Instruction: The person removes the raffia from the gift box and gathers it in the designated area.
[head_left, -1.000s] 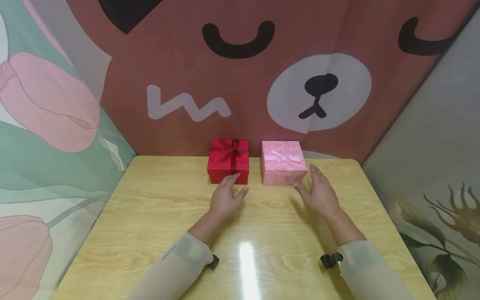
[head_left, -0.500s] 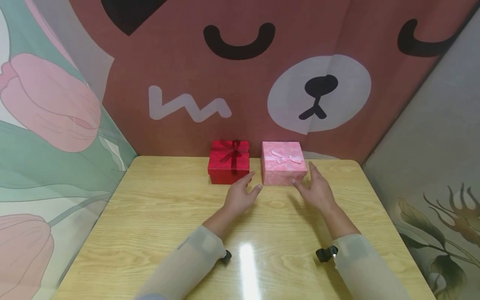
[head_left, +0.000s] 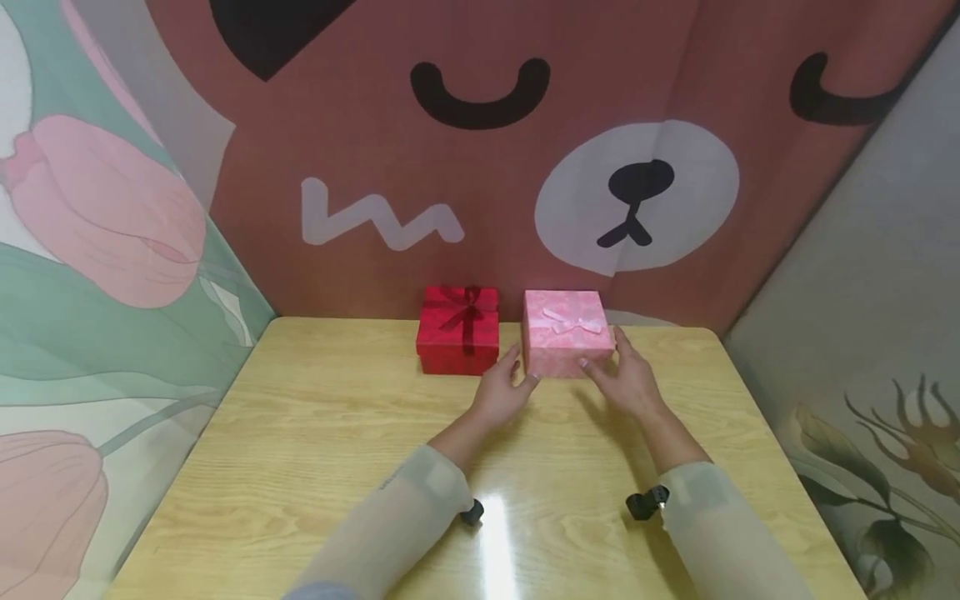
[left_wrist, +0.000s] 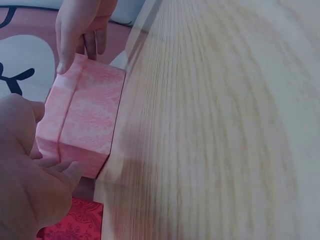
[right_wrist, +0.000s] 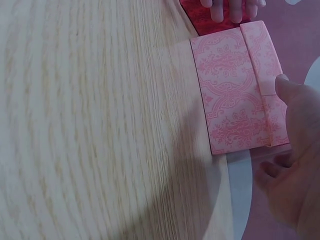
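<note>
A pink patterned gift box (head_left: 567, 354) with a pale pink bow stands at the back of the table, its lid on. My right hand (head_left: 628, 387) is at its right front corner, the thumb against the front of the lid and the fingers alongside the right side. On the other side, my left hand (head_left: 504, 393) has its fingers in the gap between the pink box and a red gift box (head_left: 457, 354), close to the pink box's left side. In the left wrist view, both hands flank the pink box (left_wrist: 92, 107). The red box carries a dark red ribbon bow.
Both boxes stand close to the back wall hanging (head_left: 360, 275), printed with a bear face. The wood-grain table (head_left: 322, 433) extends toward me, with a bright light reflection in its front middle. Printed cloth (head_left: 97, 333) hangs along the left side.
My left hand has moved right, from in front of the red box to the gap beside the pink box. My right hand has shifted slightly inward at the pink box. Both boxes stay put.
</note>
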